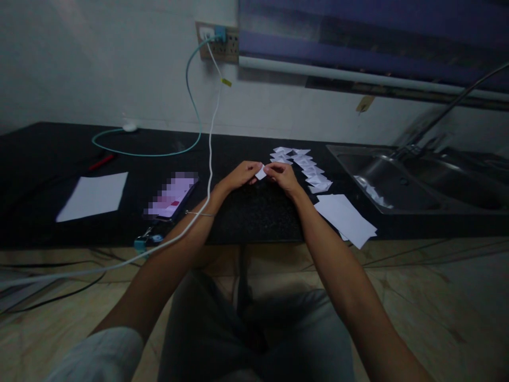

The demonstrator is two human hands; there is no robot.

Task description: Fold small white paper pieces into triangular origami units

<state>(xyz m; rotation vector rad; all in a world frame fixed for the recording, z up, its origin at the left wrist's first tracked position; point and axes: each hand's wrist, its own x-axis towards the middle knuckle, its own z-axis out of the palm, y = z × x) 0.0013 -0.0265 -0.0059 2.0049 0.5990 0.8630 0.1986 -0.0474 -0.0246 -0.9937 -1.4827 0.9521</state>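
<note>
My left hand (239, 175) and my right hand (284, 176) meet over the black countertop (254, 215), both pinching one small white paper piece (261, 173) between their fingertips. Just behind and to the right lies a row of several small folded white paper pieces (304, 165). A stack of white paper sheets (345, 218) rests by my right forearm near the counter's front edge.
A phone (172, 196) lies left of my hands, with a white cable (210, 143) running up to a wall socket (217, 41). A white sheet (93, 195) and a red pen (102, 162) lie far left. A steel sink (397, 178) sits at right.
</note>
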